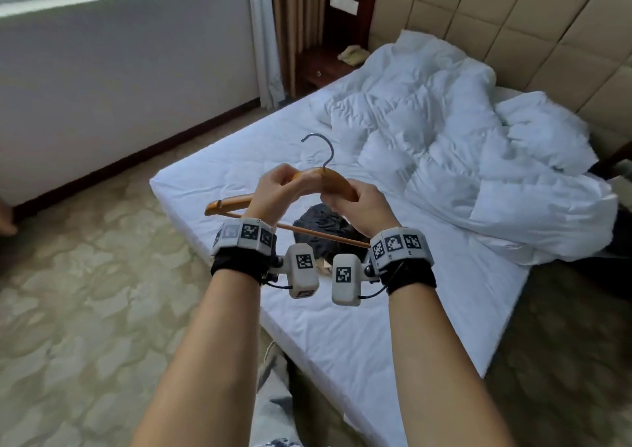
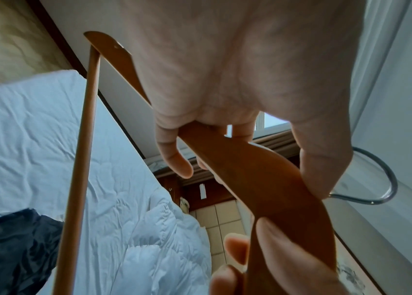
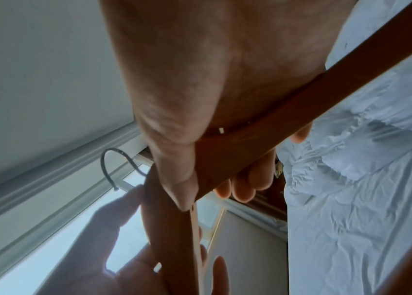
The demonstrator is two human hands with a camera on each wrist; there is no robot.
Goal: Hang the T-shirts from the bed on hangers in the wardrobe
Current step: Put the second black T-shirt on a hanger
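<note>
A wooden hanger [image 1: 309, 174] with a metal hook [image 1: 319, 149] is held up over the bed [image 1: 342, 327] by both hands. My left hand [image 1: 278, 186] grips its left shoulder just beside the hook, thumb and fingers [image 2: 174, 157] curled round the wood [image 2: 250, 169]. My right hand [image 1: 355, 203] grips the right shoulder [image 3: 225, 159] the same way. Below the hanger's crossbar [image 1: 321, 234] a dark T-shirt [image 1: 325, 238] lies crumpled on the white sheet [image 2: 22, 129], partly hidden by my wrists.
A rumpled white duvet [image 1: 461, 159] covers the head half of the bed against a padded headboard [image 1: 513, 19]. A dark wooden nightstand [image 1: 321, 67] stands in the corner by the curtain [image 1: 266, 36]. Patterned carpet [image 1: 85, 292] runs along the bed's left side.
</note>
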